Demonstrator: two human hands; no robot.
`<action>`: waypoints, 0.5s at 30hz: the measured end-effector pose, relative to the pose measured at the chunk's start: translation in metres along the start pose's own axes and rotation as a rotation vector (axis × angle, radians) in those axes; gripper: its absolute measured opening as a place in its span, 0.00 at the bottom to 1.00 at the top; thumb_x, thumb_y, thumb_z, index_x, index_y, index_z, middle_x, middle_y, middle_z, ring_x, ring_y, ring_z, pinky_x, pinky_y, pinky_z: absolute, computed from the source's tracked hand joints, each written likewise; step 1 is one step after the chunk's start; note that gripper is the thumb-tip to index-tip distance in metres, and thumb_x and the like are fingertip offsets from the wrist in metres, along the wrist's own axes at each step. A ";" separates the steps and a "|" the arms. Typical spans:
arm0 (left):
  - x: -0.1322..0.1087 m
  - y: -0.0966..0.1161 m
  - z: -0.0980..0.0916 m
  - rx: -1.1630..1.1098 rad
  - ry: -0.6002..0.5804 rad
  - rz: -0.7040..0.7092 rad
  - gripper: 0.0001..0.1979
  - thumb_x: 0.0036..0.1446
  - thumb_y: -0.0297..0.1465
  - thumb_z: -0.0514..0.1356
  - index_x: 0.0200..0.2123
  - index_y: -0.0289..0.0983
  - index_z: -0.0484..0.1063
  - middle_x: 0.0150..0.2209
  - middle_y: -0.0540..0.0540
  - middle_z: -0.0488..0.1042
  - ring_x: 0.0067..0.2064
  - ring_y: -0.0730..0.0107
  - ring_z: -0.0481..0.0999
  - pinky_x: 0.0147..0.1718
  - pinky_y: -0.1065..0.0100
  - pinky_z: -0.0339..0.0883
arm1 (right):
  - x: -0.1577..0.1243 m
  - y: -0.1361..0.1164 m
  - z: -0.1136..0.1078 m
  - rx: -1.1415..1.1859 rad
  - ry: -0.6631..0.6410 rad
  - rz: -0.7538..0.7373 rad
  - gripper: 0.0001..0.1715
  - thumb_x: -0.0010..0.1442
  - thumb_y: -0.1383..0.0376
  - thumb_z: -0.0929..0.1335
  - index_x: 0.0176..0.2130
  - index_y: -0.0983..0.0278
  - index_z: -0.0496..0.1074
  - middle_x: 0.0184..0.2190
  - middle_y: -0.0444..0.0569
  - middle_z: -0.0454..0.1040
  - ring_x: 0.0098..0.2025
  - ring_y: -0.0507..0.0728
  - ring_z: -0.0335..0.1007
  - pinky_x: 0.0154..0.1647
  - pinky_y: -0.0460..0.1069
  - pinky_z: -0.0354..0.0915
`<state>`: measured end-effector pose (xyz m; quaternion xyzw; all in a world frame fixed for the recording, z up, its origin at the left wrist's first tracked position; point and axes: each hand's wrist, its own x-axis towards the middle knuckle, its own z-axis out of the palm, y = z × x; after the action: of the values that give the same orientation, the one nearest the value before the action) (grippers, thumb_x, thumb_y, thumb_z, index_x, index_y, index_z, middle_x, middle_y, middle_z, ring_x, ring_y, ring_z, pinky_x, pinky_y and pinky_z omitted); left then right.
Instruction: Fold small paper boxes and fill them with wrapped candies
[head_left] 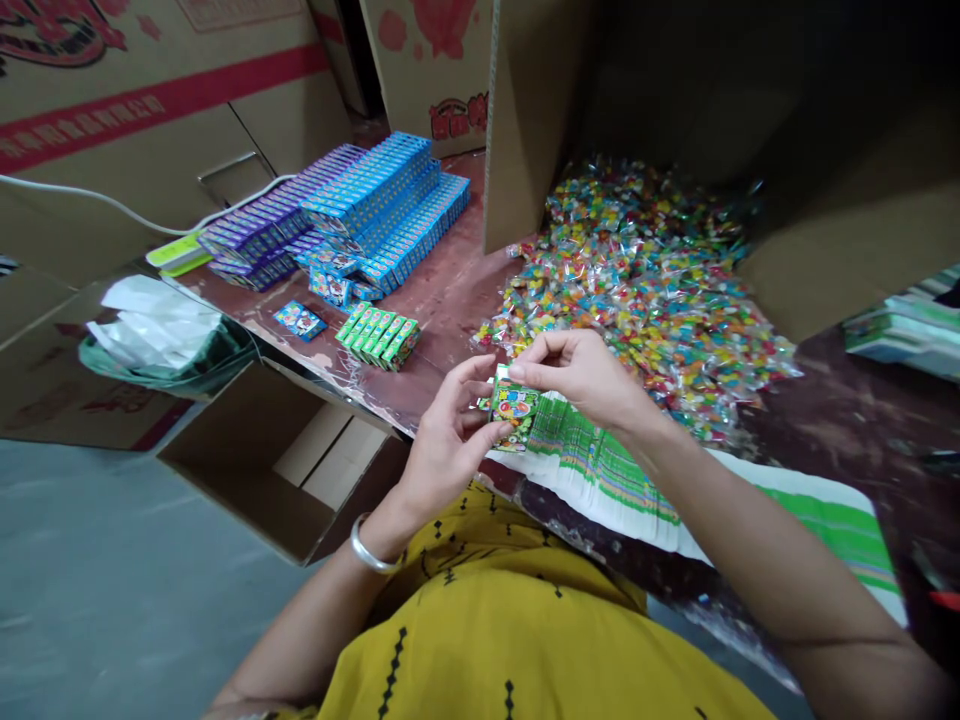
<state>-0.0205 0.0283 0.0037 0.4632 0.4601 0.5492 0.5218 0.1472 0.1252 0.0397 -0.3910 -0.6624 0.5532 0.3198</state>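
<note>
A small green printed candy box (514,412) is held up over the table's front edge. My left hand (459,425) grips it from the side, thumb across its front face. At its top, my right hand (581,375) pinches the upper flap between thumb and fingers. Beneath my right forearm lies a fanned row of flat green and white cartons (600,465). Behind my hands spreads a heap of small wrapped candies (637,290) in clear packets. To the left stands a short row of closed green boxes (377,337).
Stacks of blue boxes (382,200) and purple boxes (277,215) stand at the back left, with a loose blue box (300,321) before them. An open carton (247,470) sits below the table's left edge. A large carton (525,120) opens behind the candies.
</note>
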 end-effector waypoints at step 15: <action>0.015 -0.009 -0.018 -0.044 0.070 -0.052 0.22 0.53 0.35 0.70 0.48 0.39 0.67 0.39 0.47 0.76 0.39 0.67 0.78 0.42 0.66 0.72 | -0.021 0.018 0.022 -0.850 -0.054 -0.544 0.44 0.55 0.60 0.74 0.65 0.60 0.58 0.64 0.60 0.63 0.69 0.69 0.55 0.69 0.68 0.57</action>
<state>-0.0368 0.0428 -0.0076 0.4200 0.4779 0.5610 0.5296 0.1419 0.0981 0.0180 -0.2855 -0.9149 0.1414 0.2477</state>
